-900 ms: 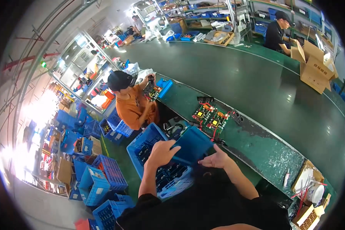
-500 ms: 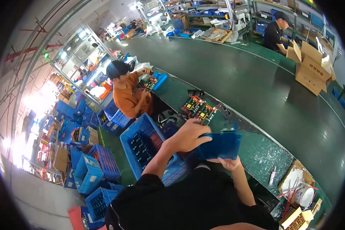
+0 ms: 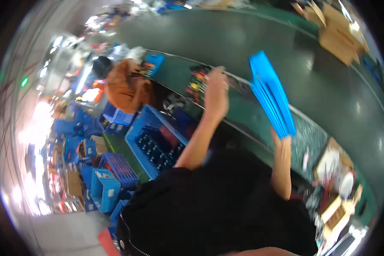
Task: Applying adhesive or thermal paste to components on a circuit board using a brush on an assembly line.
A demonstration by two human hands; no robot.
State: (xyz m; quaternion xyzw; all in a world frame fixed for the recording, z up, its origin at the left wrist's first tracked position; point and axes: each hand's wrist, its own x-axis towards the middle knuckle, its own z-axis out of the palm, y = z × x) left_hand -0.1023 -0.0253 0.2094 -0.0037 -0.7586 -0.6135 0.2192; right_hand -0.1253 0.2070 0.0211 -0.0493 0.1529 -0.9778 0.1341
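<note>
A: Head view, blurred. What is in the right hand [image 3: 281,143]?

B: A blue tray [image 3: 271,94], gripped at its lower end and standing tilted on edge above the green bench [image 3: 243,115]. The picture is too smeared to tell how those fingers lie, beyond that they close on the tray's end.

A: And the left hand [image 3: 216,91]?

B: Raised, back toward the camera, over the bench near some parts [image 3: 196,83] in red and yellow. It holds nothing I can make out; whether the fingers are spread or together, I cannot tell.

A: What is below it?

B: A blue crate [image 3: 155,141] with dark pieces inside, just beside the bench edge. Further left, a person in orange [image 3: 126,87] sits at the same bench, and more blue crates [image 3: 106,179] lie on the floor. Cardboard boxes [image 3: 339,34] stand far off at the upper right
</note>
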